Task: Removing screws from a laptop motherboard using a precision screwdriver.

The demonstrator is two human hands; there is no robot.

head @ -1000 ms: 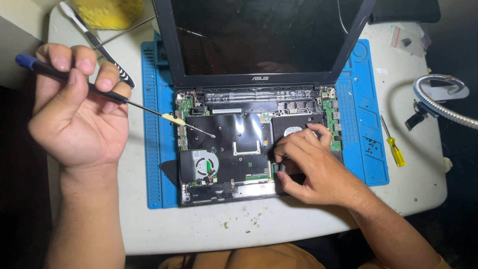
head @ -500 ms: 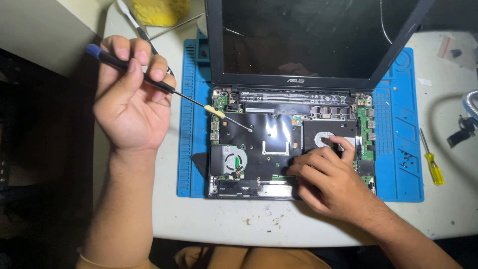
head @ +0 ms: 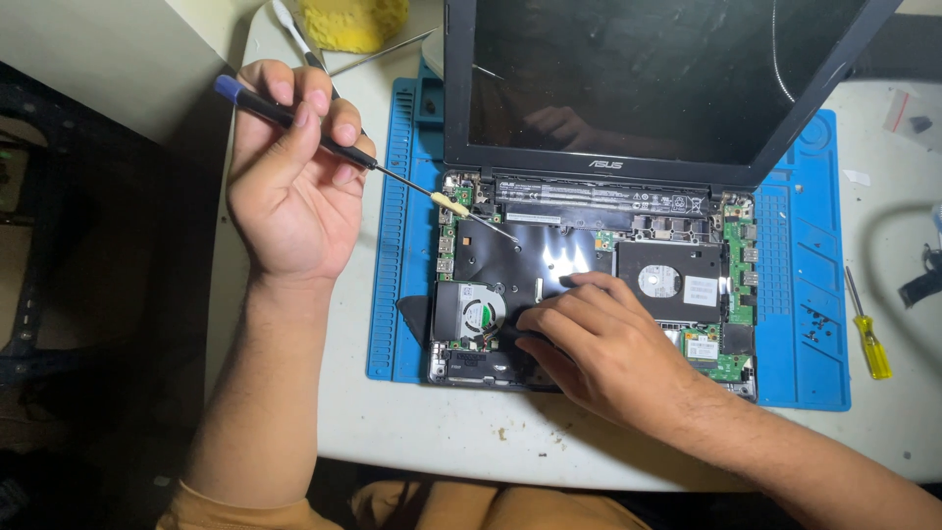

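An opened laptop (head: pixel 589 294) with its keyboard cover removed lies on a blue work mat (head: pixel 397 275); the mainboard, a cooling fan (head: pixel 476 314) and a hard drive (head: pixel 667 285) are exposed. My left hand (head: pixel 289 186) grips a slim screwdriver (head: pixel 373 167) with a black shaft and blue cap, its tip resting on the black sheet near the laptop's upper left. My right hand (head: pixel 599 339) lies flat on the laptop's middle, fingers pressing beside the fan.
A small yellow screwdriver (head: pixel 868 339) lies on the white table (head: pixel 442 432) at the right, past the mat's edge. A yellow object (head: pixel 353 22) and tweezers (head: pixel 294 29) sit at the top left. Tiny screws (head: pixel 814 329) rest on the mat's right side.
The view has shifted so the laptop sits further right. My right hand slid left across the board toward the fan. The screwdriver tip stays near the upper left.
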